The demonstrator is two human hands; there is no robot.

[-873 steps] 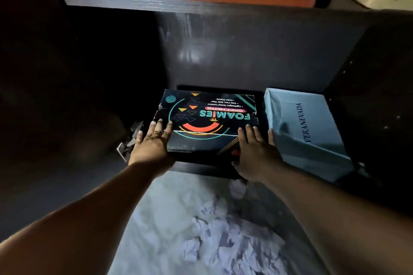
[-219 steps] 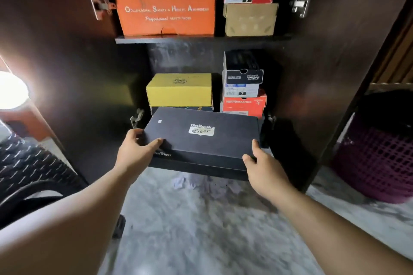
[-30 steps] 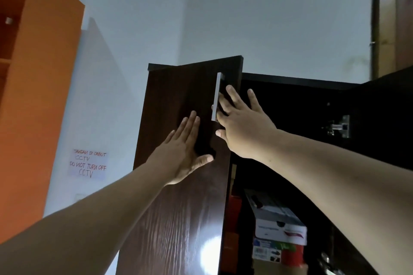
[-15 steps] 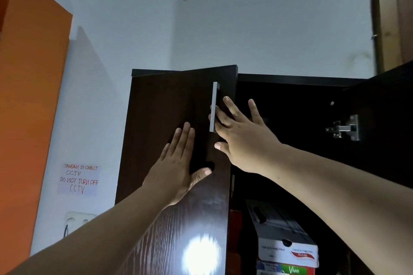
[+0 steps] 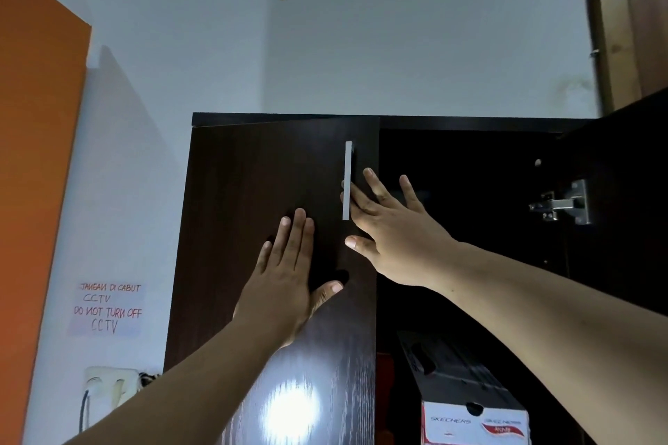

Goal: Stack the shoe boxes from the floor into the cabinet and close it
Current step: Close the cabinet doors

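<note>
Overhead, left hand (image 5: 285,285) flat on the cabinet's left door (image 5: 253,228), fingers straight, right hand (image 5: 390,228) spread beside the handle (image 5: 347,180), right door (image 5: 621,228) open, Skechers box (image 5: 470,408) inside.

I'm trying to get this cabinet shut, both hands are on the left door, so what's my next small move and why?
Probably push the left door the rest of the way shut. Your left hand lies flat on its front and your right hand is by the handle, while the right door stands wide open, so that one comes after.
</note>
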